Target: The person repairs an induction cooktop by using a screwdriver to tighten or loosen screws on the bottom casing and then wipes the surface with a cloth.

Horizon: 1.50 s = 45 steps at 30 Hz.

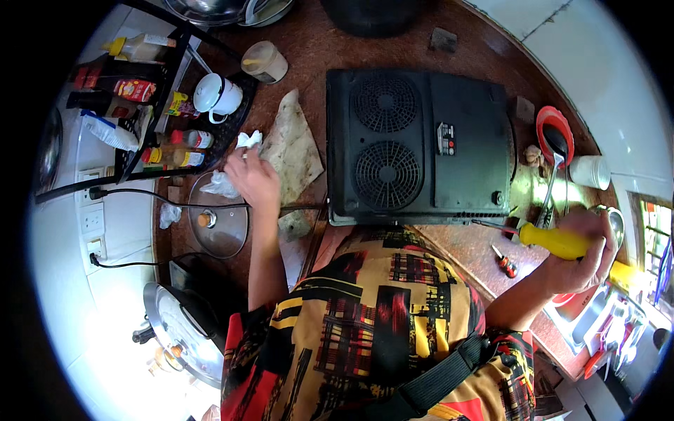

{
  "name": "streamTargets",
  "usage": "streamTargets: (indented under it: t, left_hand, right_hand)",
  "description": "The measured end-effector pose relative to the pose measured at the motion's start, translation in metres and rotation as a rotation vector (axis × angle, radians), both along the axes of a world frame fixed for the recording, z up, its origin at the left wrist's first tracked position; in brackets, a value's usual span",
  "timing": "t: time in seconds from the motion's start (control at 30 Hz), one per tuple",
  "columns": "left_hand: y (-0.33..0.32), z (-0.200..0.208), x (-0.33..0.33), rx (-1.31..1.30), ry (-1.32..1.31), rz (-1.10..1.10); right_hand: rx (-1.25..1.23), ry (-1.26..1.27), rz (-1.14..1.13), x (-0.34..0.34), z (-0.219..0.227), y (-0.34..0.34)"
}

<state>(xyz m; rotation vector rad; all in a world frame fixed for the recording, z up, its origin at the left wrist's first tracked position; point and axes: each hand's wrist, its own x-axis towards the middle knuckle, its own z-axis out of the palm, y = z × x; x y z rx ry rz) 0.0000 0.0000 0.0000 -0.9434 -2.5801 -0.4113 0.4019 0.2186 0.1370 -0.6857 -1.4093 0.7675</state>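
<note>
An induction cooker (467, 105) lies bottom up on the counter, its black underside and two round fan grilles showing. My right hand (579, 256) is closed round the yellow handle of a screwdriver (558, 242); its shaft points left, close to the cooker's near right corner. Some of that hand's fingers are blurred. On the left, my left hand (254, 181) is off the cooker, fingers bent, seemingly pinching a crumpled white scrap (249, 139). Clear crumpled plastic (220, 184) shows beside its fingers. A small red-and-black screwdriver (505, 264) rests on the counter near my right hand.
A stained cloth (291, 151) lies left of the cooker. A black rack (239, 119) with bottles and a white enamel mug (217, 97) stands farther left, near a glass lid (217, 235). A black cord (168, 202) crosses the lid. At right are a red bowl (543, 126) and ladle (558, 147).
</note>
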Motion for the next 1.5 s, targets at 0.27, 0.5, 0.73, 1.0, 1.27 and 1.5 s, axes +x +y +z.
streamTargets:
  t: [0.27,0.5,0.73,1.0,1.27,1.5]
  left_hand:
    - [0.081,0.009,0.067,0.242,-0.734,-0.287]
    - [0.08,0.006,0.073,0.153,-0.749,-0.269]
    - [0.05,0.011,0.085,0.19,-0.856,-0.22]
    - [0.021,-0.006,0.096,0.321,-0.691,-0.401]
    - [0.034,-0.016,0.082,0.423,-0.853,-0.364]
    - [0.052,-0.01,0.07,0.225,-0.831,-0.342]
  right_hand:
    - [-0.526,-0.413,0.239,0.007,-0.007,0.068]
    - [-0.676,-1.139,0.157,0.015,-0.079,0.089]
    - [-0.631,-1.315,0.248,-0.004,-0.089,0.07]
    - [-0.546,-1.376,0.221,-0.009,-0.089,0.053]
    - [-0.482,-1.479,0.129,-0.006,-0.095,0.045]
    - [-0.595,-1.403,0.116,-0.012,-0.097,0.04]
